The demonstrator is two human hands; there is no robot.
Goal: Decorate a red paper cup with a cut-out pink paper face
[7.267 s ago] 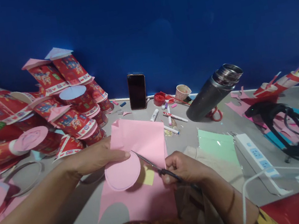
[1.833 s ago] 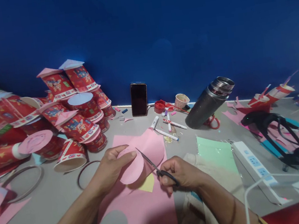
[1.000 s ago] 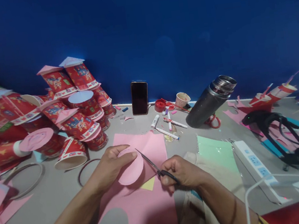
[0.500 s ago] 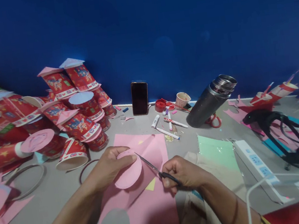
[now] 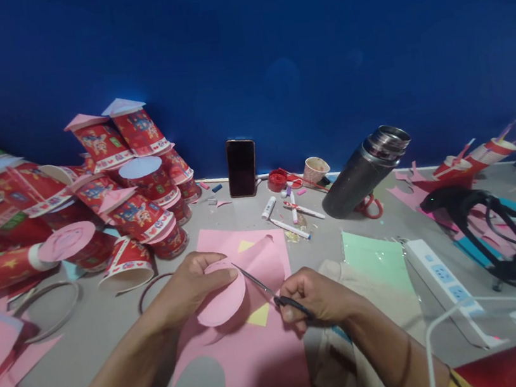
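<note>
My left hand (image 5: 197, 285) pinches a round pink paper disc (image 5: 223, 304) between thumb and fingers near its upper edge. In my right hand (image 5: 318, 297) is a pair of scissors (image 5: 264, 287) with dark handles, its blades pointing up and left to the disc's upper right edge. Whether the blades are parted I cannot tell. Beneath both lies a large pink paper sheet (image 5: 264, 372) with a round cut-out at its lower left. A yellow paper piece (image 5: 258, 316) shows on the sheet, and a curled strip of pink paper rises behind the scissors.
Stacked red paper cups (image 5: 136, 217) with paper tops stand at the left. A phone (image 5: 241, 167) leans on the blue wall. Markers (image 5: 290, 227) lie near a dark thermos (image 5: 363, 172); a power strip (image 5: 449, 288) and black headset (image 5: 489, 238) lie right.
The loose pink paper hanging below the scissors has dropped away from the disc, showing more of the yellow piece. Both hands stay nearly in place.
</note>
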